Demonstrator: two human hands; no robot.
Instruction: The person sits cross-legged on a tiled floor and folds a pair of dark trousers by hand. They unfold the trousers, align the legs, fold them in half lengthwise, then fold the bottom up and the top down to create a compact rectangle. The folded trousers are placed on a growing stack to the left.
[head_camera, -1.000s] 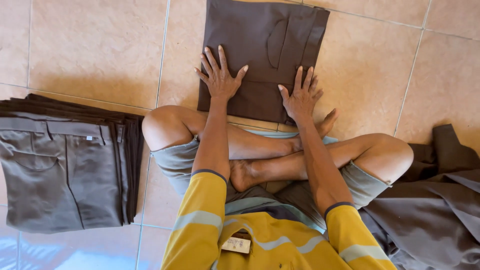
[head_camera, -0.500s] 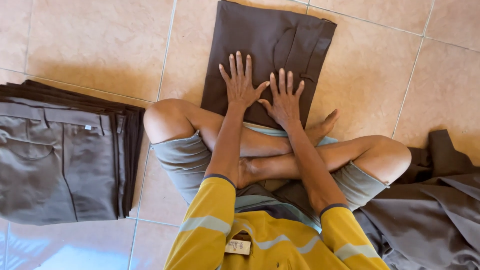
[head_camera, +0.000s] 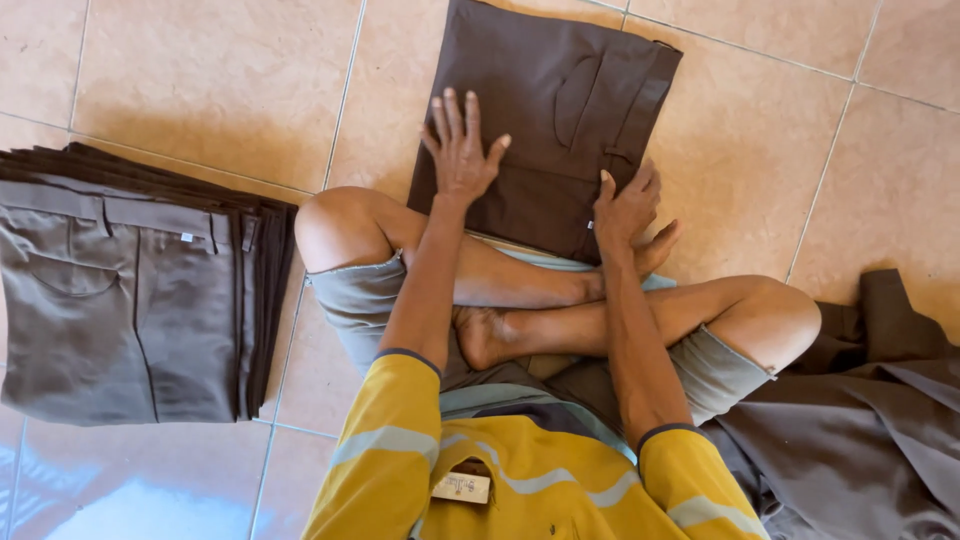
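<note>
The person wears a yellow long-sleeved shirt (head_camera: 520, 480) with grey stripes, dark cuffs and a small label at the neck, plus grey shorts (head_camera: 365, 300); feet bare.

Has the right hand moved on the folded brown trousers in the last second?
Yes. The right hand has slid toward the person along the folded brown trousers, from mid-garment down to the near edge by the crossed legs.

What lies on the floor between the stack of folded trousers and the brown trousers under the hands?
In the head view, only bare floor tiles and the person's knee.
</note>
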